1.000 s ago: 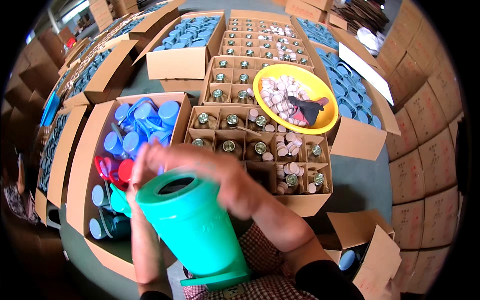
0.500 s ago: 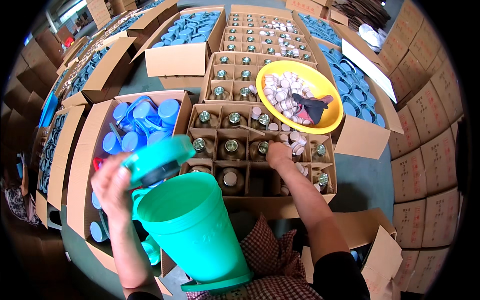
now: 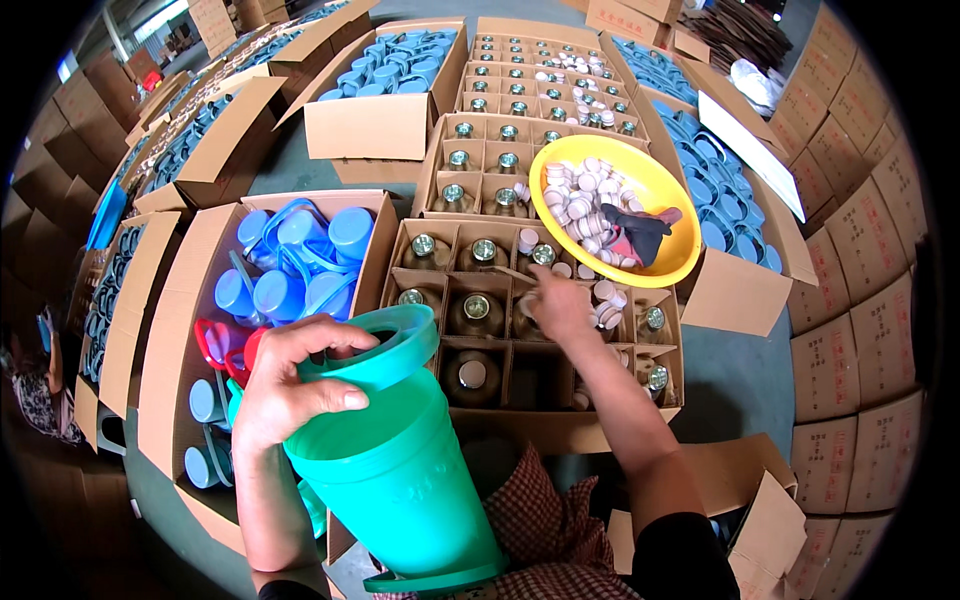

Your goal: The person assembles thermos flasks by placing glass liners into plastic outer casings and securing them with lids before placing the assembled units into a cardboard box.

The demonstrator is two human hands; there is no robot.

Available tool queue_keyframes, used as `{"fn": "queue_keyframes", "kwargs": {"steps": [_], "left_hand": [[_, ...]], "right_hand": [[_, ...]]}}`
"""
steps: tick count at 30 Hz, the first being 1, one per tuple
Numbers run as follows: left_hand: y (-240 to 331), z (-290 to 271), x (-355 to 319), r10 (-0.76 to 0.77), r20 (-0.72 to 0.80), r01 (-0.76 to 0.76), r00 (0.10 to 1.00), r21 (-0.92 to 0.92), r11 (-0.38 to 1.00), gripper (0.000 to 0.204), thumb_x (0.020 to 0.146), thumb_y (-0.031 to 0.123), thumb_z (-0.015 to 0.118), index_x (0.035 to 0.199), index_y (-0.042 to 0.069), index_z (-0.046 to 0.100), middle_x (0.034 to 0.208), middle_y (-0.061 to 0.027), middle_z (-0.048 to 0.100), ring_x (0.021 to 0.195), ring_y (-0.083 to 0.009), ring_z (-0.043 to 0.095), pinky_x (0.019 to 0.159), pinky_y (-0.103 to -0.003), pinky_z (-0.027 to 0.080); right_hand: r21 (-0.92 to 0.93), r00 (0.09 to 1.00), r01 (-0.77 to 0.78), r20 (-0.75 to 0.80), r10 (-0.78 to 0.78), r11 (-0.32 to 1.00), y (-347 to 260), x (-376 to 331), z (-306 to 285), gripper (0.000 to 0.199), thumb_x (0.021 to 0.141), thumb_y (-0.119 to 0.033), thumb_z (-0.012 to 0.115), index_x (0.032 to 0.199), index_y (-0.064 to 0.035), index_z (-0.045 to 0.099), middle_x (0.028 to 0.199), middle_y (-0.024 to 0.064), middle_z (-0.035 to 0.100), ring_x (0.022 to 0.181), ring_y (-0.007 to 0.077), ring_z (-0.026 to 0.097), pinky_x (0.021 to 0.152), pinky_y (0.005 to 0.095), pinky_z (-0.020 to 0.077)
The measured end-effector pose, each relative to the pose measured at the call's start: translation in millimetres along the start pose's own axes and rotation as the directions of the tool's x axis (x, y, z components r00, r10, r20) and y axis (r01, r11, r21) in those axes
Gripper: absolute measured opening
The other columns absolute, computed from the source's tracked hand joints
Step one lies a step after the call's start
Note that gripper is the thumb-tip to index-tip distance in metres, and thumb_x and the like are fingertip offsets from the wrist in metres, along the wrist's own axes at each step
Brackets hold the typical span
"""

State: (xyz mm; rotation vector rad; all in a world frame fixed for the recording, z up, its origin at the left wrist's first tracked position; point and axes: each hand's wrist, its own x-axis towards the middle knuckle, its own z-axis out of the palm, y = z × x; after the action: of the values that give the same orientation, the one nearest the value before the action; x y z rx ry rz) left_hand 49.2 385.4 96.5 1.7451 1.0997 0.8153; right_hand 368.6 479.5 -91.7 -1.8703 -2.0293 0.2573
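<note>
Gripping with our left hand (image 3: 285,390), we hold a green plastic jug (image 3: 400,470) by its rim, fingers curled over the lip and thumb pressed flat against the outer wall. The jug leans against our lap, its mouth tilted up and away from us, its base cut partly from sight by a checked cloth (image 3: 550,530) near the lower edge.

Our right hand (image 3: 560,305) reaches forward over a cardboard box with dividers (image 3: 540,425), where brown flasks (image 3: 475,312) with shiny round tops stand one to a cell. The fingers bunch together, tips down, among small pale caps (image 3: 605,292) scattered on the dividers. Whether they pinch one of them we cannot tell, since the back of the hand hides the fingertips.

Beyond that box, a yellow bowl (image 3: 665,190) rests across two cartons, heaped with more pale caps and a dark cloth or glove (image 3: 638,235) that is hard to identify. To our left, an open carton (image 3: 175,330) holds blue lids with handles (image 3: 300,265), plus a few red ones (image 3: 215,345) half covered by our wrist. Further cartons of blue parts (image 3: 385,65) curve away toward the rim, where the lens bends and blurs their contents.
</note>
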Motion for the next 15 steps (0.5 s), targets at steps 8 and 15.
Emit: {"fn": "queue_keyframes", "kwargs": {"steps": [8, 15], "left_hand": [[-2, -1, 6, 0.004, 0.01, -0.004, 1.0, -0.006, 1.0, 0.048, 0.057, 0.017, 0.081, 0.099, 0.001, 0.067, 0.084, -0.0073, 0.061, 0.078, -0.0157, 0.056, 0.071, -0.027, 0.043], [-13, -4, 11, 0.0, -0.001, 0.0, 1.0, -0.017, 1.0, 0.048, 0.056, 0.018, 0.081, 0.099, 0.002, 0.067, 0.082, -0.007, 0.061, 0.076, -0.0158, 0.057, 0.069, -0.027, 0.043]], "right_hand": [[0.029, 0.986, 0.146, 0.075, -0.148, 0.989, -45, 19, 81, 0.037, 0.066, -0.02, 0.074, 0.1, -0.0111, 0.06, 0.094, 0.0117, 0.055, 0.084, 0.0308, 0.061, 0.071, 0.0434, 0.0499], [-0.065, 0.973, 0.188, 0.149, -0.176, 0.98, -50, 30, 80, 0.052, 0.06, -0.032, 0.08, 0.102, -0.0086, 0.058, 0.103, 0.0126, 0.052, 0.096, 0.0299, 0.055, 0.076, 0.0412, 0.0504]]}}
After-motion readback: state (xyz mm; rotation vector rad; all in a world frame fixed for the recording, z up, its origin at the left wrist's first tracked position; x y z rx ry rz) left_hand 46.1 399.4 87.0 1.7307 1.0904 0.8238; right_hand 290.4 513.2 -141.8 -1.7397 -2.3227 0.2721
